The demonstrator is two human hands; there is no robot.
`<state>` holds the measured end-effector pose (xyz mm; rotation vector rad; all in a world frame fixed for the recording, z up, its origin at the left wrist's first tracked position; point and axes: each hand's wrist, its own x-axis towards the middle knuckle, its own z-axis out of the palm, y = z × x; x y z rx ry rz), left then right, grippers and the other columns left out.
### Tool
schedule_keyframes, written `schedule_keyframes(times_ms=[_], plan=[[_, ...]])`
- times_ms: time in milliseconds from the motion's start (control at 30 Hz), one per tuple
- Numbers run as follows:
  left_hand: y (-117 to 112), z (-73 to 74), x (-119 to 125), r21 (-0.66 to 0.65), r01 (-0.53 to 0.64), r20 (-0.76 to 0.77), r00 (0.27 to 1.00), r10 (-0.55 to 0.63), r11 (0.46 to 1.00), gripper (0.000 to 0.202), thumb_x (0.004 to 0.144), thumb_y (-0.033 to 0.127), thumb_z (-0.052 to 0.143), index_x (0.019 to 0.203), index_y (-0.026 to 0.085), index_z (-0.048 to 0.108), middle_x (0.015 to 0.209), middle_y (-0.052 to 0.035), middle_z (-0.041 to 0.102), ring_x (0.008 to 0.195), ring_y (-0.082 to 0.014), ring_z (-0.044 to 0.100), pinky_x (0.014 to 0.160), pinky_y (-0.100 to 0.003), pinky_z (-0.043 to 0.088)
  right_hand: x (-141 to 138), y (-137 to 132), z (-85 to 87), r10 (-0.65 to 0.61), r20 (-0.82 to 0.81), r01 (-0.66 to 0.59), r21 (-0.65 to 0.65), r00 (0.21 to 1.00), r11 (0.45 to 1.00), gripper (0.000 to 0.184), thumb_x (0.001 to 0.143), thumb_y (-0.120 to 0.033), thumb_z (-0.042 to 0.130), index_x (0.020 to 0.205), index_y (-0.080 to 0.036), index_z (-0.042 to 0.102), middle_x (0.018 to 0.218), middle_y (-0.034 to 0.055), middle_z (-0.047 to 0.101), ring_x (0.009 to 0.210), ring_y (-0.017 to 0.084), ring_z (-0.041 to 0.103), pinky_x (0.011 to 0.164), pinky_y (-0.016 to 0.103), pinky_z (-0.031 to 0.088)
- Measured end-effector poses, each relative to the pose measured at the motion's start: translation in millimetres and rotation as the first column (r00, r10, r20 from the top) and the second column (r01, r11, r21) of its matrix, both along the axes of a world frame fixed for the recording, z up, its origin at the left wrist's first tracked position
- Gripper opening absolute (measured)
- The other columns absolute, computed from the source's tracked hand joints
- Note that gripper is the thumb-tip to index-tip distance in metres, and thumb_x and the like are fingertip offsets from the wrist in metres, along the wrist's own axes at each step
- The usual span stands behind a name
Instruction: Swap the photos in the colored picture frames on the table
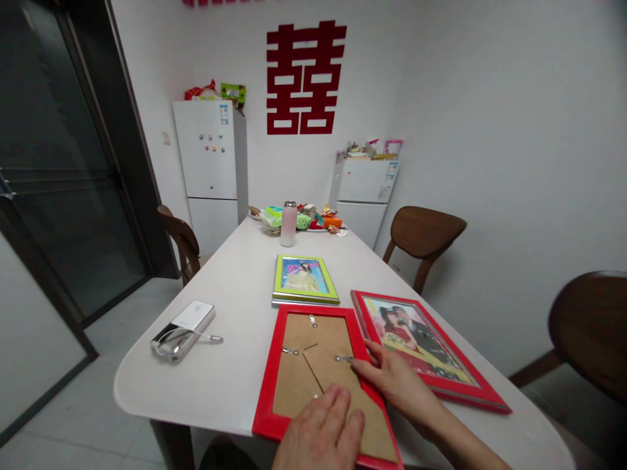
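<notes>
A red picture frame (274, 375) lies face down on the white table (235, 287), its brown backing board and metal clips showing. My left hand (323, 434) lies flat on the lower part of the backing, fingers stretched out. My right hand (392, 382) rests on the frame's right edge, its fingertips at a metal clip (343, 358). To the right lies a second red frame (426, 349), face up with a photo. A green frame (304, 279) with a photo lies beyond, face up.
A white power bank (183, 328) with a cable lies at the left. A pink bottle (289, 223) and a pile of snacks stand at the far end. Wooden chairs (424, 235) flank the table. Two white fridges (210, 170) stand against the back wall.
</notes>
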<state>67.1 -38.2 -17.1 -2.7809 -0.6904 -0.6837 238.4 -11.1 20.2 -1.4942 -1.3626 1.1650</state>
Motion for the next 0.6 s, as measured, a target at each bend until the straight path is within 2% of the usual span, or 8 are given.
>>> schedule_keyframes(times_ms=[33,100,200,300,433,500,600], plan=[[0.0,-0.2,0.3,-0.007,-0.008,-0.014,1.0,0.008,1.0,0.031,0.081,0.016,0.037,0.11,0.013,0.045,0.113,-0.013,0.053,0.104,-0.0235,0.049,0.077,-0.03,0.049,0.5,1.8,-1.8,-0.013,0.135,0.009,0.031,0.991,0.999,0.038,0.066,-0.03,0.05,0.1,-0.012,0.05,0.08,0.007,0.066,0.074,0.02,0.061,0.064,0.03,0.046],[0.3,0.4,0.1,-0.021,-0.021,-0.037,0.999,0.02,1.0,0.029,0.082,0.016,0.036,0.109,0.012,0.046,0.113,-0.0126,0.053,0.104,-0.0234,0.049,0.078,-0.031,0.049,0.4,4.4,-3.7,-0.052,0.377,0.015,0.103,0.925,0.995,0.036,0.066,-0.028,0.048,0.098,-0.012,0.051,0.075,0.0061,0.065,0.071,0.02,0.06,0.064,0.029,0.045],[1.3,1.5,-0.2,-0.028,-0.032,-0.077,0.997,0.03,0.999,0.029,0.082,0.019,0.036,0.108,0.012,0.047,0.113,-0.0123,0.053,0.104,-0.0236,0.049,0.079,-0.03,0.049,-1.1,7.0,-4.6,-0.076,0.577,-0.023,0.164,0.813,0.986,0.035,0.067,-0.026,0.045,0.099,-0.012,0.051,0.078,0.0074,0.064,0.068,0.019,0.059,0.063,0.028,0.043],[2.3,-0.3,0.6,-0.032,-0.027,-0.11,0.994,0.024,0.999,0.029,0.081,0.02,0.038,0.107,0.011,0.048,0.112,-0.0133,0.053,0.103,-0.0243,0.049,0.078,-0.031,0.049,-2.2,9.0,-6.1,-0.078,0.703,-0.06,0.17,0.707,0.984,0.031,0.067,-0.024,0.046,0.094,-0.012,0.054,0.079,0.0095,0.064,0.07,0.019,0.058,0.062,0.027,0.041],[3.3,-7.6,1.4,-0.081,-0.025,-0.069,0.997,0.019,0.996,0.03,0.081,0.021,0.04,0.108,0.011,0.047,0.113,-0.0145,0.052,0.105,-0.0247,0.047,0.079,-0.032,0.048,-3.3,10.7,-7.7,-0.093,0.836,-0.101,0.174,0.541,0.979,0.021,0.067,-0.022,0.047,0.082,-0.014,0.059,0.078,0.0101,0.06,0.071,0.02,0.057,0.063,0.027,0.039],[3.4,-11.1,1.2,-0.096,-0.026,-0.031,0.999,0.023,0.995,0.03,0.081,0.021,0.041,0.108,0.011,0.047,0.113,-0.0144,0.052,0.106,-0.0247,0.047,0.079,-0.032,0.048,-4.8,12.3,-7.7,-0.105,0.859,-0.114,0.186,0.502,0.976,0.019,0.068,-0.021,0.046,0.08,-0.015,0.06,0.081,0.0092,0.058,0.071,0.018,0.056,0.064,0.026,0.039],[3.5,-14.1,2.3,-0.099,-0.015,-0.028,1.0,0.012,0.995,0.03,0.081,0.021,0.042,0.108,0.01,0.048,0.113,-0.0149,0.053,0.105,-0.0252,0.047,0.079,-0.032,0.048,-8.0,17.6,-8.6,-0.108,0.86,-0.138,0.202,0.499,0.97,0.021,0.072,-0.019,0.044,0.081,-0.017,0.063,0.088,0.0092,0.055,0.074,0.017,0.056,0.065,0.024,0.04]])
